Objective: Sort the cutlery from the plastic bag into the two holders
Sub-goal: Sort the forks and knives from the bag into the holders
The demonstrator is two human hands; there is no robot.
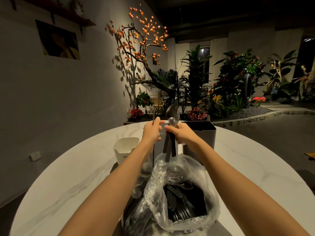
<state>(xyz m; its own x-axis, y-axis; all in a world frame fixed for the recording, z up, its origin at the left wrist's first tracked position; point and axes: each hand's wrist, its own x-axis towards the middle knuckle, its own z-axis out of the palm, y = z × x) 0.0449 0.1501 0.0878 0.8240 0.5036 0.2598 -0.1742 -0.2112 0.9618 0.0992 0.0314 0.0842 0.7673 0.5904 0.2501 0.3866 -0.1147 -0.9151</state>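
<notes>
While I held both arms out over the round marble table (pixel 71 176), my right hand (pixel 183 133) was closed around a bundle of cutlery (pixel 170 140): the dark handles hung down and a spoon bowl and fork tines pointed up above my fist. My left hand (pixel 151 132) was just beside it, on the left, with the fingers pinched on one thin dark utensil (pixel 153 150) that stood almost upright; what kind it was I could not tell. The plastic bag (pixel 180 198) lay open on the near part of the table, below my hands, and many dark forks and spoons were still inside it. The white holder (pixel 124 149) stood on the left, partly behind my left forearm. The dark holder (pixel 202 132) stood at the far right, behind my right hand, and more cutlery rose beyond my hands, but in which container it stood I could not see. Plants (pixel 235 79) filled the far side of the room.
</notes>
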